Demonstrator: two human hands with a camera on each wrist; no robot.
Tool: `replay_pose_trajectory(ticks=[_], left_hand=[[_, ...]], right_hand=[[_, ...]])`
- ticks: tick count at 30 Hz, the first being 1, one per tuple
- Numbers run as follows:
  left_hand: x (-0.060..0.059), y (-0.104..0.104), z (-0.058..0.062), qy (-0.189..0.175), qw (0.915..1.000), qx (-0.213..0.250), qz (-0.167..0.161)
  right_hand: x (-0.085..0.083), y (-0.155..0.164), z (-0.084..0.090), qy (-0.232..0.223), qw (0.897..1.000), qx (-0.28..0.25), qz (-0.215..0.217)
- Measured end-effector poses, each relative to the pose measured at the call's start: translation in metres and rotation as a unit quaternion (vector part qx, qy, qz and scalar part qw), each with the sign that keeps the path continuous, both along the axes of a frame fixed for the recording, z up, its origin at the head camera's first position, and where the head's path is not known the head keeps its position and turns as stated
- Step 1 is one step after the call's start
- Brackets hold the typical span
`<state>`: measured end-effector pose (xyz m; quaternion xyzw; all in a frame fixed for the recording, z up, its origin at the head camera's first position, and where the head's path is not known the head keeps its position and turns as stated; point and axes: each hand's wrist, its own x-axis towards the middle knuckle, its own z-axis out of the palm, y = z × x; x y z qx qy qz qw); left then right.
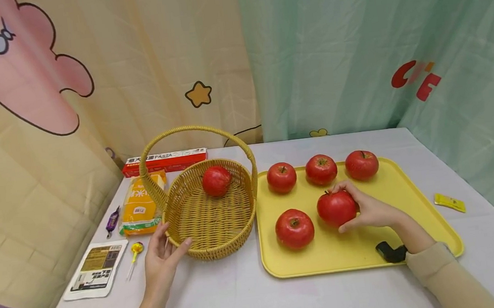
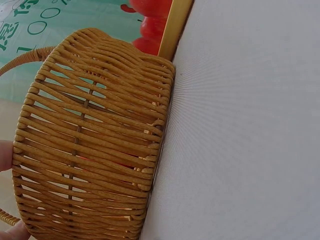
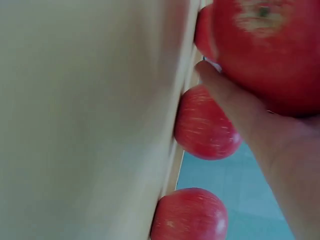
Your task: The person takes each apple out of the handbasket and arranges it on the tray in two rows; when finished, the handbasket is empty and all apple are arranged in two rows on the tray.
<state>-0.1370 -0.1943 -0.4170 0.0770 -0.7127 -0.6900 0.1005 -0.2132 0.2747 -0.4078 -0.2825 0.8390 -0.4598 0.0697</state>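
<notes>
A woven basket (image 1: 210, 219) with a tall handle stands left of a yellow tray (image 1: 398, 192); one red apple (image 1: 216, 181) lies inside it. My left hand (image 1: 172, 239) rests against the basket's near-left rim with straight fingers and thumb; the left wrist view shows the basket wall (image 2: 90, 140) up close. My right hand (image 1: 355, 209) grips a red apple (image 1: 333, 207) on the tray, seen large in the right wrist view as the apple (image 3: 270, 50) with a finger (image 3: 235, 100) curled round it. Several more apples lie on the tray, three in a back row (image 1: 320, 169) and one at the front (image 1: 294, 228).
A red pasta box (image 1: 164, 162), an orange packet (image 1: 142, 205), a purple sweet (image 1: 112, 221), a lollipop (image 1: 135, 250) and a white pouch (image 1: 96, 269) lie left of the basket. A small yellow sachet (image 1: 449, 202) lies right of the tray. Curtains hang behind the white table (image 1: 254, 295).
</notes>
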Motion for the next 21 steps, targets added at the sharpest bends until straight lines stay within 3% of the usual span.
replay_pose_trajectory(ticks=[10, 14, 21], left_hand=[[-0.0003, -0.0005, -0.0008, 0.010, 0.9999, 0.008, -0.003], [-0.0002, -0.0007, -0.0011, 0.009, 0.9999, 0.007, -0.001], [0.0001, -0.0008, -0.0012, 0.005, 1.0000, 0.008, 0.004]], right_hand=[[-0.0005, 0.0037, -0.0079, -0.013, 0.999, 0.001, 0.039], [0.0007, 0.0061, -0.0051, -0.045, 0.999, 0.008, 0.026], [0.0026, 0.0087, -0.0012, -0.083, 0.994, 0.065, 0.010]])
